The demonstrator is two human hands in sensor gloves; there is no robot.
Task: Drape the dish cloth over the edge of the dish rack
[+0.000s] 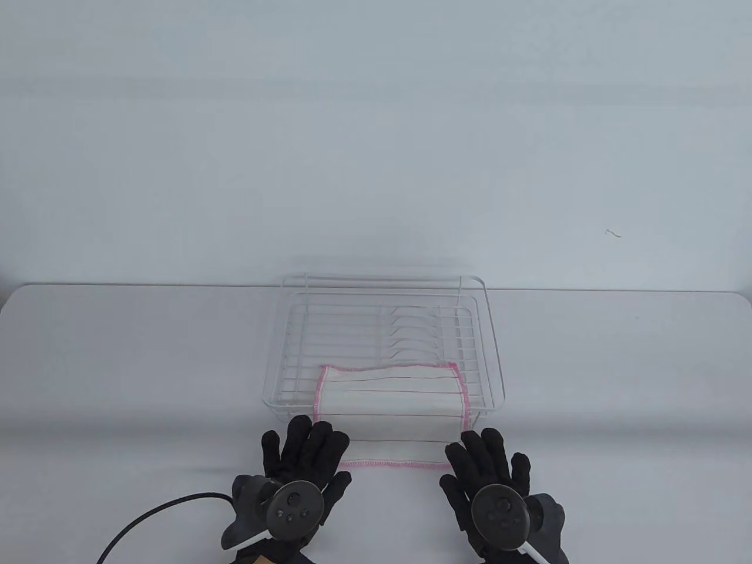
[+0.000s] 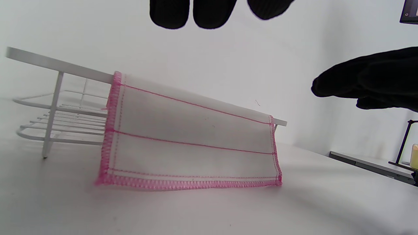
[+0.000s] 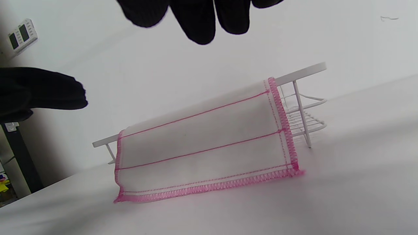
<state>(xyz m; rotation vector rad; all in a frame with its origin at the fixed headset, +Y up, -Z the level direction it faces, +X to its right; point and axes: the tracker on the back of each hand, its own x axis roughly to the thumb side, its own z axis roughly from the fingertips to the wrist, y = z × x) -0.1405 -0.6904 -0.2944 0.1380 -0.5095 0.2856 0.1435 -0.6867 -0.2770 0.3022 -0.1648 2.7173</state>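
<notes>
A white dish cloth (image 1: 390,411) with pink stitched edges hangs over the near edge of a white wire dish rack (image 1: 487,329). Its lower hem lies on the table in front of the rack. It also shows in the left wrist view (image 2: 192,140) and in the right wrist view (image 3: 205,143), draped over the rack's top rail (image 2: 58,63). My left hand (image 1: 302,455) is spread open by the cloth's near left corner. My right hand (image 1: 490,464) is spread open by the near right corner. Neither hand holds anything.
The rack (image 3: 303,120) stands on a white table (image 1: 117,364) in front of a pale wall. A black cable (image 1: 153,517) runs off from my left wrist toward the bottom left.
</notes>
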